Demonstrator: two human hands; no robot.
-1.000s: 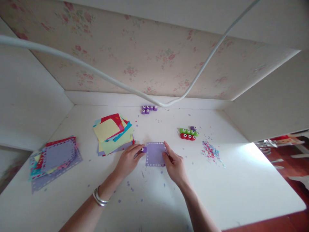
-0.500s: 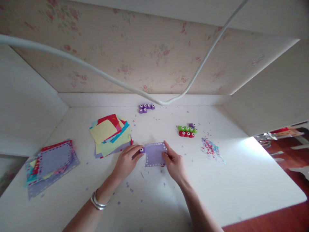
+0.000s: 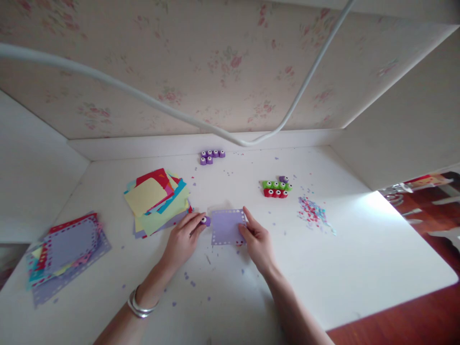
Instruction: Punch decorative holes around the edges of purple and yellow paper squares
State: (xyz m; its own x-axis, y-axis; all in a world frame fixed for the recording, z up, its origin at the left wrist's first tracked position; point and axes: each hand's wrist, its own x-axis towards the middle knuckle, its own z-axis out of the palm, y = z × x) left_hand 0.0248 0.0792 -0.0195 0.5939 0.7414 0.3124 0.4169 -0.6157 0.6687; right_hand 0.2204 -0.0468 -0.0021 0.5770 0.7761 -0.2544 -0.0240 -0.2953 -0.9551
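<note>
Surface [image 3: 366, 273]: white. Purple punches [image 3: 212, 155], six, at back. Green punches [image 3: 276, 185] and red punches [image 3: 278, 193], clustered, right. Sheets [image 3: 146, 197], assorted colours, piled, left of centre. Punched sheets [image 3: 72, 242], stacked, far left. Confetti [image 3: 313, 213], strewn, right. Purple bits [image 3: 193, 283], loose, front.

The left hand [image 3: 182, 238] pinches a purple punch [image 3: 206, 221] just beside the purple card [image 3: 226, 227] that the right hand [image 3: 259, 239] holds. Colourful paper [image 3: 148, 194] lies left, confetti [image 3: 313, 213] right.
</note>
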